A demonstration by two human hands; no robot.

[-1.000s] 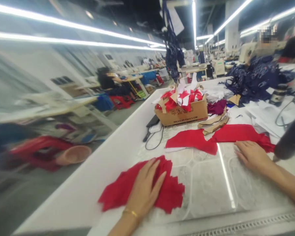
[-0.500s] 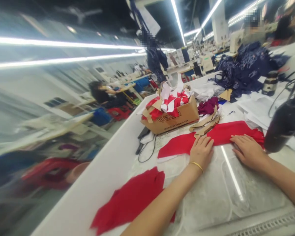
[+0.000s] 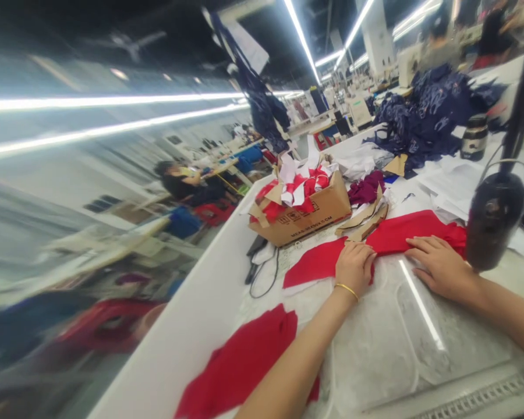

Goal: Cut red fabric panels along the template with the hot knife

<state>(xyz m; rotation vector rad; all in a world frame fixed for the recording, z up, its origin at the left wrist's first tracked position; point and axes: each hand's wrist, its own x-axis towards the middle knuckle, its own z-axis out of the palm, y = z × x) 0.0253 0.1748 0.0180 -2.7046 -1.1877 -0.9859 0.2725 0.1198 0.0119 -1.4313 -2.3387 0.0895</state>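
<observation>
The left hand lies palm down and open, fingers together, a gold bangle at its wrist. It grips nothing and rests on a long red fabric piece, near that piece's left part. The right hand is also open and flat, its fingers slightly spread, with only the fingers on the lower edge of the same piece; the hands are well apart. Ahead of the left hand, a cardboard box stands on the desk, heaped with red and white fabric scraps. Just right of the box, and ahead of the left hand, lie tan cardboard patterns and a maroon fabric bundle. Below the left hand, a second red fabric piece lies partly under the left forearm. Just beside the right hand hangs a black cylindrical object. Beyond that hand are white paper, a spool and a heap of navy patterned fabric.
</observation>
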